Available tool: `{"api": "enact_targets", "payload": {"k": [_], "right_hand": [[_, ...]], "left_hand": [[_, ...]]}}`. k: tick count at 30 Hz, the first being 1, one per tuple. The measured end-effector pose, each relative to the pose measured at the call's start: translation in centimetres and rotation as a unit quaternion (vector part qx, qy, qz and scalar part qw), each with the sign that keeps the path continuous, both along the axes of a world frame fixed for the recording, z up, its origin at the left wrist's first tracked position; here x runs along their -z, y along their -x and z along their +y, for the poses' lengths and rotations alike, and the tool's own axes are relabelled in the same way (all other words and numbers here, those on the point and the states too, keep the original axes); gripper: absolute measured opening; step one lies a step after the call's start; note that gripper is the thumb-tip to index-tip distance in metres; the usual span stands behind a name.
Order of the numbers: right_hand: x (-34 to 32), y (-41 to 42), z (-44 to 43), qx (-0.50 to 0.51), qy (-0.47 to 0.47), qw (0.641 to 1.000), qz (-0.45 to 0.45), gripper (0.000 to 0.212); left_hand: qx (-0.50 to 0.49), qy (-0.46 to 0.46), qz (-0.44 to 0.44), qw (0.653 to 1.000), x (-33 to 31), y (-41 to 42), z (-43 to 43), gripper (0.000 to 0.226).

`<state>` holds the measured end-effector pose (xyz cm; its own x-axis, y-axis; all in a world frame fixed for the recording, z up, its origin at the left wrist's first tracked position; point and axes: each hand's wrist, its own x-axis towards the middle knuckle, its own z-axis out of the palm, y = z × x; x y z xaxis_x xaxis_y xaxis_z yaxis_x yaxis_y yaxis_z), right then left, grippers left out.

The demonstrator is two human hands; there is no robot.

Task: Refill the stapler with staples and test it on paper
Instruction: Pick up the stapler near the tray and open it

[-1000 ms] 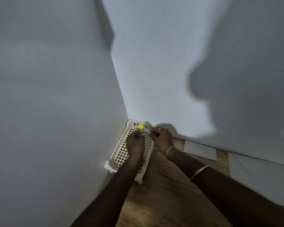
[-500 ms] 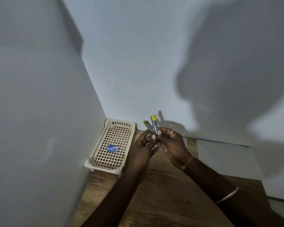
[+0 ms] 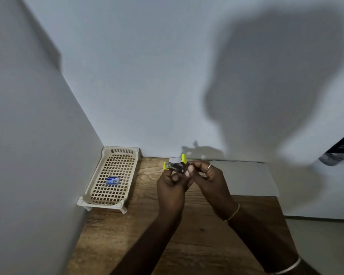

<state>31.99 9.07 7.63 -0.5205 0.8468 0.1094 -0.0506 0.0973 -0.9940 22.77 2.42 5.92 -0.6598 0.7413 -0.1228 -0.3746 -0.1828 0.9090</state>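
Observation:
A small metal stapler [image 3: 175,165] with yellow-green ends is held in the air above the wooden table [image 3: 187,245]. Its two arms are spread apart, one pointing left and one up. My left hand [image 3: 172,184] grips it from below and my right hand [image 3: 206,175] pinches it from the right. A small blue staple box [image 3: 112,180] lies in the cream plastic basket tray [image 3: 91,197] at the left, by the wall. White paper [image 3: 244,179] lies on the table behind my hands, against the back wall.
White walls close in the table on the left and at the back. A dark object [image 3: 340,153] shows at the right edge. The table's right edge drops off near a pale floor [image 3: 322,245].
Both hands lifted the stapler out of the basket and carried it right, over the table. The stapler's arms have swung from near upright to spread wider, and the staple box is uncovered.

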Motion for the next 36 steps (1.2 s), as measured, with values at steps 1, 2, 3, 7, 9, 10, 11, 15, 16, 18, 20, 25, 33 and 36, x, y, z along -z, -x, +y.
{"api": "enact_targets", "payload": {"k": [1,2,3,7,9,10,11,15,16,18,20,25,33,36], "right_hand": [[-0.2,-0.5,0.1,0.006,-0.020,1.000,-0.008,0.011],[-0.4,-0.8,0.3,0.013,-0.032,0.999,-0.015,0.012],[-0.7,-1.3,0.5,0.020,-0.040,0.999,-0.024,0.013],[-1.4,-2.4,1.5,0.021,-0.061,0.997,-0.034,0.011],[-1.6,-2.7,1.7,0.036,-0.022,0.999,-0.002,0.008],[-1.7,-2.8,1.7,0.043,0.005,0.999,0.017,0.008],[-1.7,-2.9,1.8,0.047,0.030,0.998,0.033,0.010],[-2.2,-3.2,1.9,0.042,0.088,0.992,0.079,0.018],[-2.3,-3.2,1.9,0.042,0.102,0.990,0.092,0.021],[-2.7,-3.3,2.1,0.040,0.126,0.985,0.116,0.029],[-3.1,-3.4,2.5,0.034,0.141,0.981,0.132,0.032],[-4.4,-3.1,3.8,0.018,0.161,0.977,0.136,0.017],[-5.7,-1.5,5.3,-0.076,0.201,0.972,0.091,0.018],[-6.2,-1.0,6.3,-0.115,0.218,0.966,0.073,0.020]], "left_hand": [[-0.012,0.006,0.009,1.000,-0.2,-0.5,0.0,0.009],[-0.021,0.009,0.025,0.999,-0.4,-0.8,0.0,0.012],[-0.023,0.009,0.044,0.999,-0.6,-1.0,0.1,0.015],[0.001,-0.009,0.099,0.995,-1.1,-1.5,-0.1,0.016],[0.002,-0.020,0.082,0.996,-1.4,-1.8,-0.2,0.018],[0.000,-0.026,0.069,0.997,-1.5,-1.9,-0.2,0.020],[-0.004,-0.028,0.057,0.998,-1.6,-2.0,-0.2,0.021],[-0.003,-0.045,0.022,0.999,-2.2,-2.1,-0.2,0.022],[0.002,-0.052,0.006,0.999,-2.4,-2.1,-0.3,0.024],[0.029,-0.066,-0.032,0.997,-2.8,-2.2,-0.4,0.034],[0.073,-0.081,-0.081,0.991,-3.3,-2.2,-0.5,0.038],[0.139,-0.126,-0.282,0.941,-5.4,-1.9,-0.9,0.063],[0.107,-0.093,-0.294,0.945,-6.5,-2.3,0.1,0.032],[0.109,-0.085,-0.311,0.940,-7.0,-1.8,0.5,0.030]]}}
